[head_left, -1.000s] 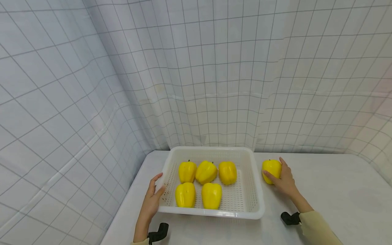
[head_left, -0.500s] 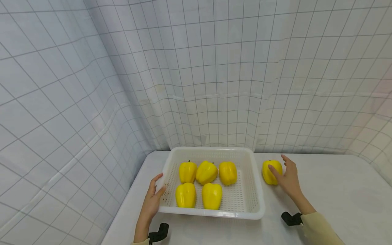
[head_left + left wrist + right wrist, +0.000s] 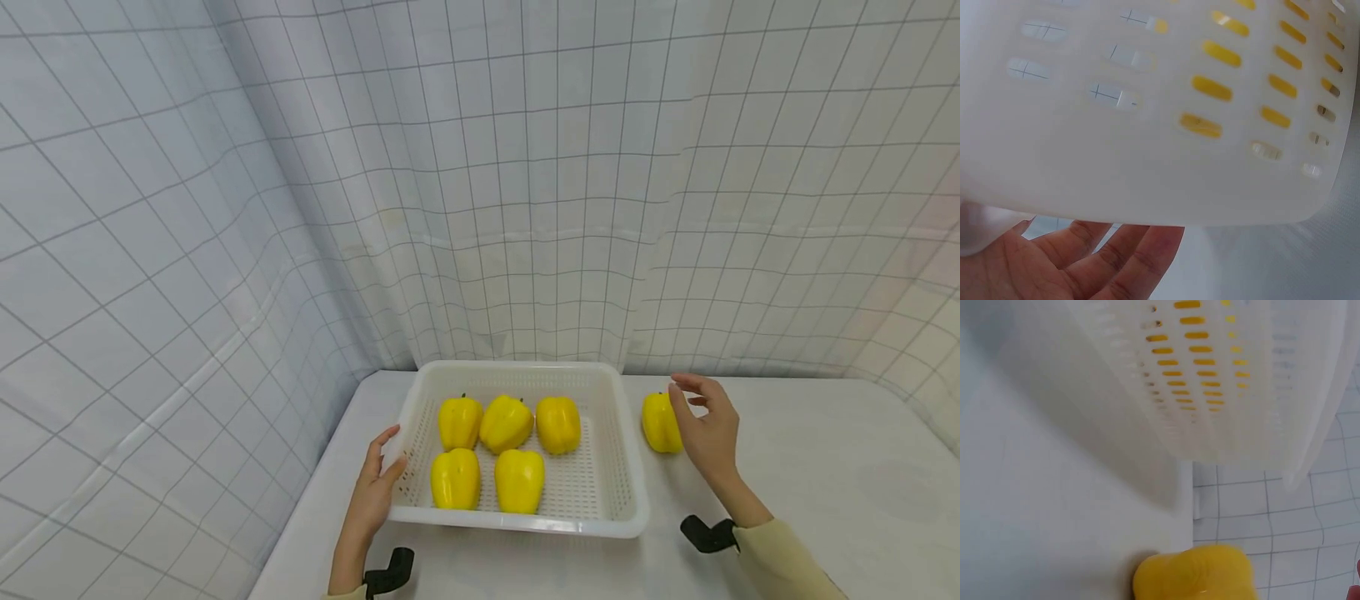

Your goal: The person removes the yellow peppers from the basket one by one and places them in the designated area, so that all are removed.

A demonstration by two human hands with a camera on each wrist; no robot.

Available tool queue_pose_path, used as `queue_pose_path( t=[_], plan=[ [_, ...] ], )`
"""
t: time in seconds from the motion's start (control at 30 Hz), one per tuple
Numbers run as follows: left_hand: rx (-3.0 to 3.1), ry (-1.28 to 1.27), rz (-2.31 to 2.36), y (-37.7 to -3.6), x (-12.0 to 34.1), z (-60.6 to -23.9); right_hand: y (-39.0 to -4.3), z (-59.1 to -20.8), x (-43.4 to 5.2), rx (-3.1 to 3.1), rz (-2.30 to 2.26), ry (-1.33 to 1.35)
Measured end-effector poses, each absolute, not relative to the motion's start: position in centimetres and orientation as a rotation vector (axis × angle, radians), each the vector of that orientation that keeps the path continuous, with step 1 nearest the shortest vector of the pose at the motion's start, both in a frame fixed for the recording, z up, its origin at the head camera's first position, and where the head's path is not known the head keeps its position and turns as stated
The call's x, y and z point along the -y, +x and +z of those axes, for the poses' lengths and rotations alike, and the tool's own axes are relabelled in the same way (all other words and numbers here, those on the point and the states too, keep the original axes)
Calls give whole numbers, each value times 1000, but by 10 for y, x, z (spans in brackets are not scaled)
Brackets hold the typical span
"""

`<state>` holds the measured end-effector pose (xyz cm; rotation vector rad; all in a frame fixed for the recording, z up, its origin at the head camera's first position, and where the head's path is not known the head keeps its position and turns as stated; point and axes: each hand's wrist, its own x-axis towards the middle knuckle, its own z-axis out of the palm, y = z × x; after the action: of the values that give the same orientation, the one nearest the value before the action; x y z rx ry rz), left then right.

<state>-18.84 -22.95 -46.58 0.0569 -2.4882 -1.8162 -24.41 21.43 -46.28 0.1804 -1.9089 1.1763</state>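
A white perforated basket (image 3: 517,523) stands on the white table (image 3: 825,467) with several yellow bell peppers (image 3: 504,422) inside. One more yellow pepper (image 3: 657,422) stands on the table just right of the basket. My right hand (image 3: 707,425) hovers beside that pepper, fingers loosely spread and holding nothing. In the right wrist view the pepper (image 3: 1194,575) sits apart from the hand, below the basket wall (image 3: 1222,394). My left hand (image 3: 375,483) rests against the basket's left wall, thumb on the rim. The left wrist view shows its straight fingers (image 3: 1116,256) under the basket wall (image 3: 1147,156).
White grid-patterned curtains (image 3: 525,208) close in the table at the back and on the left. Bare table surface stretches to the right of the loose pepper. A black wrist mount (image 3: 703,533) shows on the right arm and another black mount (image 3: 390,571) on the left.
My right hand let go of the pepper outside the basket and lifted off to its right side, fingers opening. The pepper stays on the table. The left hand and basket have not moved.
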Motion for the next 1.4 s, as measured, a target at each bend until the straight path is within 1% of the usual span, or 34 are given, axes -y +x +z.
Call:
queue_pose_path(
  t=[0.27, 0.53, 0.67, 0.97, 1.23, 1.4],
  plan=[
    [2487, 59, -1809, -187, 229, -465, -218, -406, -179, 1800, 1203, 326],
    [2479, 64, -1832, -188, 230, -466, -209, -383, -162, 1877, 1195, 493],
    [2487, 74, -1822, -189, 230, -465, -208, -379, -155, 1931, 1179, 574],
    [2490, 63, -1800, -187, 229, -465, -233, -392, -156, 2049, 1115, 794],
    [2485, 68, -1791, -188, 230, -465, -239, -378, -141, 2315, 1035, 852],
    [2477, 65, -1807, -188, 229, -465, -246, -376, -132, 2466, 958, 880]
  ],
)
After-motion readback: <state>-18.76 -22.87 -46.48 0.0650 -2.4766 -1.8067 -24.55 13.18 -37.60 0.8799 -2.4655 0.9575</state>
